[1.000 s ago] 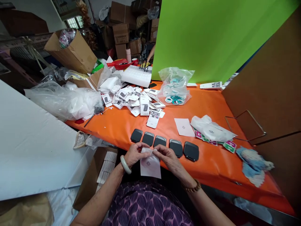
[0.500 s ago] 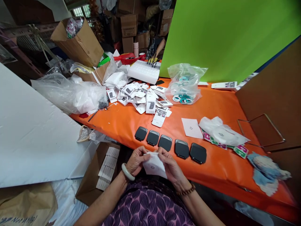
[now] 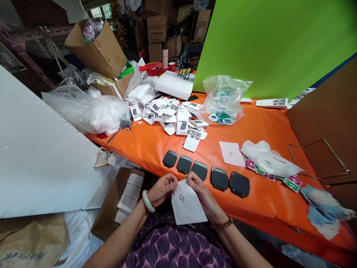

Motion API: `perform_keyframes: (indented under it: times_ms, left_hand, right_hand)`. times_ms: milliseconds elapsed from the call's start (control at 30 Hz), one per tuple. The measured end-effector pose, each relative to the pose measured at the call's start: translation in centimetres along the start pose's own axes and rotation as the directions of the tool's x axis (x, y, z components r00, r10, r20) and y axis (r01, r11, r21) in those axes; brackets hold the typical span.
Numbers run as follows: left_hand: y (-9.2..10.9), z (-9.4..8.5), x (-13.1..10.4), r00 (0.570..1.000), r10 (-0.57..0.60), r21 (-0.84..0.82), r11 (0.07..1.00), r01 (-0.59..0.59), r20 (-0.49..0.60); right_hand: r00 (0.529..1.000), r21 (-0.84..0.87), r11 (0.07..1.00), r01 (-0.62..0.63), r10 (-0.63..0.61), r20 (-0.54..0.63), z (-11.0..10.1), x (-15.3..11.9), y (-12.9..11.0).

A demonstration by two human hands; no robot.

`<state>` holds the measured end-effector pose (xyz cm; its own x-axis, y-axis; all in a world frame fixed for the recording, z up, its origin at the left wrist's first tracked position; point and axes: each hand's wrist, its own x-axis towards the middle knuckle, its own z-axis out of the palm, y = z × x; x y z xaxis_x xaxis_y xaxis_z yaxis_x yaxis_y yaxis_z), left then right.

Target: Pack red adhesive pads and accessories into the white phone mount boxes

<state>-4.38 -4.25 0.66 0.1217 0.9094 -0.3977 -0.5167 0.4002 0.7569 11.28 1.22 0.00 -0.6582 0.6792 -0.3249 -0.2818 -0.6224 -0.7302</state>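
A small white bag with a printed recycling mark hangs above my lap, its top edge between my hands. My right hand pinches its upper right corner, the thumb and fingers closed on it. At its upper left corner is my left hand, fingertips pressed together on the edge. Several black flat devices lie in a row along the near edge of the table, such as the rightmost one and the leftmost one. Another white bag lies flat behind the row.
On the orange table are a pile of small white boxes, a clear bag of teal rings, white bags at right and a blue cloth. A carton of white boxes stands below left.
The white bag has been opened out and hangs longer, with its mark higher. My left hand has shifted slightly on its edge. The view has turned a little left, and a person's arm at the back is gone.
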Motion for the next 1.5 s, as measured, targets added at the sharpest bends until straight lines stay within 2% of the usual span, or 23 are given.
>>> perform_keyframes:
  times_ms: [67, 100, 167, 233, 300, 367, 433, 500, 567, 667, 733, 800, 933, 1033, 1100, 1133, 1200, 1267, 1500]
  left_hand:
    - [0.6, -1.6, -0.3, 0.999, 0.041, 0.278, 0.960, -0.037, -0.008]
    - [0.9, -2.4, -0.4, 0.996, 0.081, 0.441, 0.896, -0.063, -0.023]
    - [1.6, -3.7, -0.7, 0.982, 0.183, 0.724, 0.684, -0.088, -0.053]
    - [2.1, -4.4, -0.9, 0.961, 0.270, 0.883, 0.464, -0.077, -0.058]
    - [2.4, -4.7, -1.1, 0.951, 0.306, 0.939, 0.337, -0.068, -0.041]
    - [2.5, -4.7, -1.3, 0.954, 0.299, 0.953, 0.295, -0.070, -0.023]
    - [2.6, -4.7, -1.4, 0.962, 0.274, 0.953, 0.291, -0.077, -0.006]
    - [2.7, -4.9, -1.4, 0.967, 0.254, 0.954, 0.289, -0.080, 0.004]
    - [2.7, -5.1, -1.4, 0.968, 0.251, 0.956, 0.284, -0.068, -0.006]
    - [2.9, -5.5, -1.4, 0.962, 0.270, 0.957, 0.288, -0.038, -0.043]
    - [3.1, -5.6, -1.4, 0.957, 0.286, 0.956, 0.291, -0.032, -0.055]
    - [3.3, -5.6, -1.4, 0.956, 0.290, 0.956, 0.290, -0.046, -0.043]
    - [3.5, -5.3, -1.4, 0.957, 0.290, 0.952, 0.296, -0.083, -0.007]
    - [3.5, -4.7, -1.5, 0.951, 0.309, 0.945, 0.308, -0.107, 0.006]
    - [3.6, -4.1, -1.4, 0.945, 0.326, 0.938, 0.316, -0.143, 0.034]
    - [3.7, -3.8, -1.4, 0.940, 0.337, 0.930, 0.325, -0.173, 0.057]
    - [3.8, -3.0, -1.4, 0.926, 0.363, 0.910, 0.342, -0.234, 0.102]
    - [3.7, -2.1, -1.5, 0.915, 0.383, 0.895, 0.353, -0.272, 0.127]
    - [2.4, 0.6, -1.7, 0.909, 0.367, 0.848, 0.403, -0.345, 0.196]
  right_hand:
    - [0.996, -0.284, 0.958, 0.036, -0.011, 0.090, -0.5, 0.9, -0.8]
    - [0.991, -0.451, 0.889, 0.078, -0.019, 0.135, -0.7, 1.6, -1.3]
    - [0.980, -0.738, 0.649, 0.187, -0.075, 0.183, -0.9, 3.5, -2.6]
    - [0.965, -0.908, 0.344, 0.238, -0.189, 0.181, -0.8, 5.9, -3.7]
    - [0.955, -0.983, 0.051, 0.175, -0.251, 0.157, -0.4, 8.4, -4.5]
    - [0.962, -0.981, -0.180, 0.076, -0.246, 0.120, 0.2, 10.5, -4.7]
    - [0.976, -0.949, -0.316, 0.014, -0.201, 0.081, 0.7, 12.2, -4.7]
    - [0.988, -0.933, -0.359, -0.011, -0.147, 0.044, 1.2, 13.3, -4.8]
    - [0.996, -0.941, -0.338, -0.031, -0.094, 0.001, 1.4, 14.1, -5.2]
    - [0.999, -0.967, -0.250, -0.041, -0.042, -0.032, 1.4, 14.8, -6.0]
    - [0.999, -0.982, -0.185, -0.019, -0.039, -0.012, 1.0, 15.0, -6.3]
    - [0.998, -0.996, -0.081, 0.025, -0.057, 0.030, 0.6, 15.0, -6.3]
    - [0.977, -0.948, 0.274, 0.159, -0.179, 0.112, 0.0, 13.2, -5.8]
    - [0.951, -0.770, 0.579, 0.268, -0.285, 0.117, 0.5, 10.3, -5.6]
    - [0.957, -0.617, 0.739, 0.271, -0.274, 0.092, 1.2, 8.3, -5.6]
    - [0.964, -0.562, 0.787, 0.255, -0.251, 0.086, 1.4, 7.3, -5.5]
    - [0.970, -0.514, 0.824, 0.237, -0.226, 0.086, 1.7, 5.7, -5.3]
    - [0.968, -0.514, 0.823, 0.242, -0.237, 0.077, 1.6, 4.4, -5.2]
    - [0.936, -0.516, 0.802, 0.302, -0.352, 0.002, 0.3, 1.6, -6.0]
